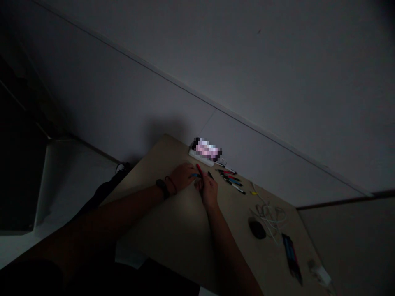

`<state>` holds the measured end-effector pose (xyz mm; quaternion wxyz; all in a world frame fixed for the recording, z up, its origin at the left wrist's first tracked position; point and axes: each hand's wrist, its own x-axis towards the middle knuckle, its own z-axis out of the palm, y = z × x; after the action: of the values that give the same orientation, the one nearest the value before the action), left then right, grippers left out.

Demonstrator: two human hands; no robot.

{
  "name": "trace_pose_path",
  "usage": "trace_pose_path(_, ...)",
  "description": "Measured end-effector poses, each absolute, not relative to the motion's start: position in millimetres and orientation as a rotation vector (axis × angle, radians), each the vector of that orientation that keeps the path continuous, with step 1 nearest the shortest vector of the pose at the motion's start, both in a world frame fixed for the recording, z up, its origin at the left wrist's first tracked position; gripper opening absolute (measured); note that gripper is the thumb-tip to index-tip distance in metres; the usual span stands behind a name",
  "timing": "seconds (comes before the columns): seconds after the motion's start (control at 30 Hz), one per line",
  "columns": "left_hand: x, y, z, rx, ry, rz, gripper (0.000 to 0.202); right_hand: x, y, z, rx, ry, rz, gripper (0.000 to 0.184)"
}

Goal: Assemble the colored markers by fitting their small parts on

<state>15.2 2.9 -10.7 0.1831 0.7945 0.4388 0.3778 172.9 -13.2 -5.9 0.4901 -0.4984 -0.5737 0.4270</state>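
Both hands are together above the desk, and they come so close that the fingers seem to touch. The left hand (183,176) reaches in from the left side with a dark wristband (162,188) and a thin bracelet (170,185) on its wrist. The right hand (209,191) is just beside it. Between them stands a red pen (199,168), tilted, with a blue pen (194,175) at the left hand's fingers and a black pen tip (210,175) just past the right hand. The light is weak, so I cannot tell which fingers are clamped on which pen.

Just ahead of the hands, a row of loose pens (230,179) lies on the desk (173,230), and a white power strip (200,158) with a pixelated bright object (206,149) on it is also near. Farther to the right of the hands are a dark computer mouse (256,228), a tangled white cable (270,216), a pack of pens (291,257) and a white charger (319,273).
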Motion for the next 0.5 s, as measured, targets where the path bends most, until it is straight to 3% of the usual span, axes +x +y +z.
trace_pose_path(0.5, 13.4, 4.0, -8.6, 2.238, 1.435, 1.158, 0.017, 172.4, -12.6, -3.5, -1.185, -1.303, 1.097, 0.061)
